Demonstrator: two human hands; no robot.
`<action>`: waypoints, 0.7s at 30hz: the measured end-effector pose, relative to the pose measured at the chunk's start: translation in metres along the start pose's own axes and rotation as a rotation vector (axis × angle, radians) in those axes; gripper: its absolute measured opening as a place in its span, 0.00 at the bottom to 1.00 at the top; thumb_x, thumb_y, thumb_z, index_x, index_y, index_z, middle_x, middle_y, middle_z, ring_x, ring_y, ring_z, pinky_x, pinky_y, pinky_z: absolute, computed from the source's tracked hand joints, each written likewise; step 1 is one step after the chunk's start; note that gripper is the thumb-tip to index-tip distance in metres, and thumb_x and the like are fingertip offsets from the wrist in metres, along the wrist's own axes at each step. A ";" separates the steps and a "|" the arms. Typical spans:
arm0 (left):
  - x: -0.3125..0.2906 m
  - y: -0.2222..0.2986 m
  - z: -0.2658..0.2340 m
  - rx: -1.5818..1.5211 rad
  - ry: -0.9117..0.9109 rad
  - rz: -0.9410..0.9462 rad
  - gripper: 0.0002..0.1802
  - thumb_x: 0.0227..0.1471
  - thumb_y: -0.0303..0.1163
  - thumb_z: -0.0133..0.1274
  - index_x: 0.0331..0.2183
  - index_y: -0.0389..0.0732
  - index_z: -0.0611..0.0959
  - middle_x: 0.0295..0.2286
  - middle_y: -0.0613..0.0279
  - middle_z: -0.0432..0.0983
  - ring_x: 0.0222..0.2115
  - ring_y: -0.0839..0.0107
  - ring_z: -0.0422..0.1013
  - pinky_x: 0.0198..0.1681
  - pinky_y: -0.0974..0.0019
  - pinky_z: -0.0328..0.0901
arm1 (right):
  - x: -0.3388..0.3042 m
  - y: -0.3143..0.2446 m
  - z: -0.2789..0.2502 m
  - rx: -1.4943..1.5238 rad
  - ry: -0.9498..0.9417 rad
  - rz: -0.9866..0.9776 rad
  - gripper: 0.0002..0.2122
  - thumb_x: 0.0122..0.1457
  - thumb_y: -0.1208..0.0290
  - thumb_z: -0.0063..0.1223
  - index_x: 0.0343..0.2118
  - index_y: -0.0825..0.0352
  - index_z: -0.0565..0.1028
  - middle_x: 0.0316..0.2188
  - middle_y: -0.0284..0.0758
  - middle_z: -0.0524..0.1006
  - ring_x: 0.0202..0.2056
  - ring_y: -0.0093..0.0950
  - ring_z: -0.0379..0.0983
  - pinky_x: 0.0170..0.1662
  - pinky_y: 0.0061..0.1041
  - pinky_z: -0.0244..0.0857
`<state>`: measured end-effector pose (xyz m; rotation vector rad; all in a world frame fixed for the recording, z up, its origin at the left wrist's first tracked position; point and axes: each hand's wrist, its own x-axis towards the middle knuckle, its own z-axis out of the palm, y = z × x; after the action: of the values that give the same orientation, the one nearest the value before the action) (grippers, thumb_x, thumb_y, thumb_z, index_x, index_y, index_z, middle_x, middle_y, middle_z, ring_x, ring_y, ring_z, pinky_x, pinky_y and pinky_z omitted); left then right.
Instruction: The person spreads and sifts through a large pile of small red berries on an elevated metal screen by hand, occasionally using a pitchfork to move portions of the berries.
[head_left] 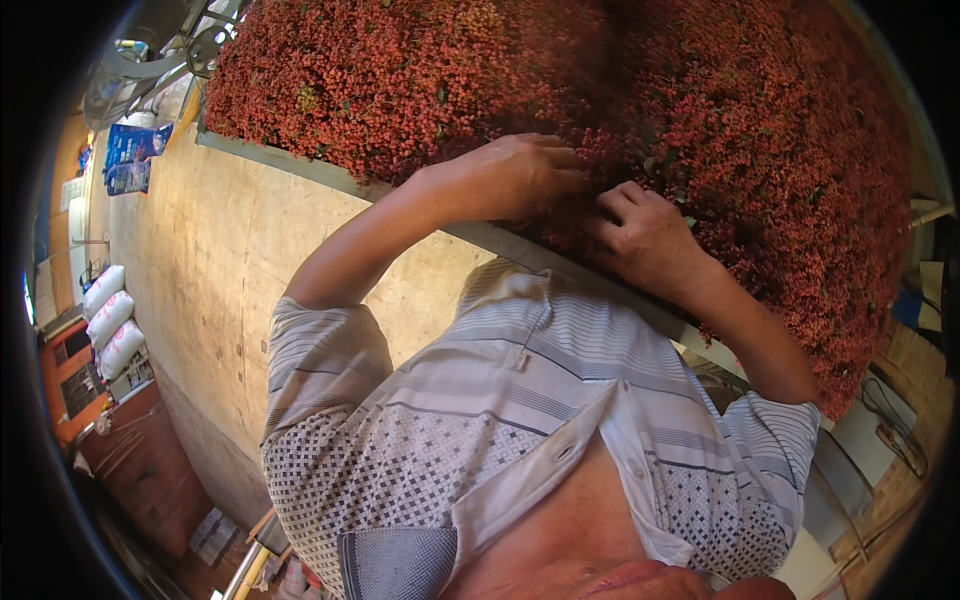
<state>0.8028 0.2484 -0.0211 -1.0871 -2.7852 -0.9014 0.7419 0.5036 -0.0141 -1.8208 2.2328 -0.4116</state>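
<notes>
A large heap of small red berry clusters (800, 150), looking like Sichuan pepper with a few green leaves, fills a tray with a pale raised edge (280, 160). Over its near side my left hand (525, 175) reaches in with bent fingers, closed on some of the clusters; its fingertips are partly hidden by them. Close by on the right, my right hand (645, 235) also has its fingers curled in among the clusters, thumb side toward the left hand. A dark hollow shows between the two hands.
My body stands against the tray's near edge. On the left is a pale floor (190, 290) with white sacks (115, 325) stacked beyond it. A blue bag (135, 145) hangs at the upper left near a metal fan (205, 50). A dark cable (900, 430) lies at the right.
</notes>
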 end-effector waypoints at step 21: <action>0.013 0.017 0.037 0.050 -0.118 0.000 0.19 0.47 0.38 0.62 0.41 0.40 0.81 0.46 0.53 0.73 0.46 0.54 0.71 0.49 0.58 0.70 | -0.034 0.005 0.004 0.194 0.090 0.096 0.09 0.51 0.71 0.65 0.34 0.67 0.78 0.39 0.39 0.74 0.42 0.40 0.74 0.44 0.37 0.73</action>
<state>0.8105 0.2861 -0.0399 -1.1693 -2.8843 -0.7876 0.7450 0.5379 -0.0193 -1.6211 2.2394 -0.6778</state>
